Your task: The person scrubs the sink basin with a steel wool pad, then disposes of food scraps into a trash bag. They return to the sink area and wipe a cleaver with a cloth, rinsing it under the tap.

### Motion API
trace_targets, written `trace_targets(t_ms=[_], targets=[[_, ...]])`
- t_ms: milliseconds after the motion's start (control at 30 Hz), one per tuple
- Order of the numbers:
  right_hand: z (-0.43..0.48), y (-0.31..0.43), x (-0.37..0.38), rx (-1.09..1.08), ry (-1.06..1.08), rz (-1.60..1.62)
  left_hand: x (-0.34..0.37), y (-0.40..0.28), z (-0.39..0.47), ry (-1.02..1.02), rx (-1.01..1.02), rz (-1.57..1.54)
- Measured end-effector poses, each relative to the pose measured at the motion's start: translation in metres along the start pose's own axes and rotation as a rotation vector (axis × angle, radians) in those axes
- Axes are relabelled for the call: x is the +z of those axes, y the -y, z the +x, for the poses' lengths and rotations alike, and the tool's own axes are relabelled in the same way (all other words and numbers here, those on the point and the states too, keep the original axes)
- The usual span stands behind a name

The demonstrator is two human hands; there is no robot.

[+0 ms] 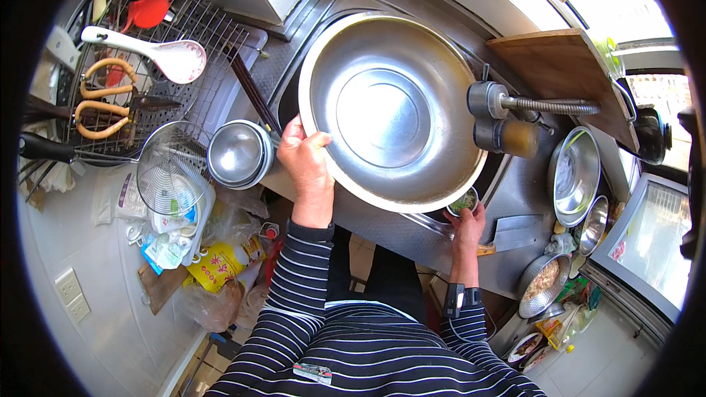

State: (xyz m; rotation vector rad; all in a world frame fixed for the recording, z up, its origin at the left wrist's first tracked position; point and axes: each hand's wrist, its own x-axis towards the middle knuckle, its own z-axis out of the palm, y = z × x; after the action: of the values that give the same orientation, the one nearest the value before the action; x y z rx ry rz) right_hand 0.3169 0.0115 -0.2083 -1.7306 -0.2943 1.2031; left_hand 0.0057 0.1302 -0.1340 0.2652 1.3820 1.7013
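A large stainless steel basin is held over the sink, its inside facing me with nothing in it. My left hand grips the basin's left rim, thumb on the inner side and fingers behind. Below the basin's lower right rim, my right hand holds a small round pale-rimmed container with green bits in it; the basin partly hides it. Close to that hand lies a cleaver with a wooden handle, flat on the steel counter. A faucet with a filter reaches over the basin's right side.
Stacked metal bowls and a wire strainer stand left, beside a rack with scissors and a ceramic spoon. Rightward are a wooden cutting board, a steel bowl and a pan of food.
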Motion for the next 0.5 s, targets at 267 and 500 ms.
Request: trace_targets(t_ms=[267, 500], targets=[[-0.001, -0.007, -0.002, -0.034, -0.010, -0.009, -0.025, 0.040, -0.001, -0.062, -0.142, -0.093], [-0.004, -0.009, -0.003, -0.064, 0.007, 0.021, -0.040, 0.066, 0.011, -0.073, -0.081, -0.070]])
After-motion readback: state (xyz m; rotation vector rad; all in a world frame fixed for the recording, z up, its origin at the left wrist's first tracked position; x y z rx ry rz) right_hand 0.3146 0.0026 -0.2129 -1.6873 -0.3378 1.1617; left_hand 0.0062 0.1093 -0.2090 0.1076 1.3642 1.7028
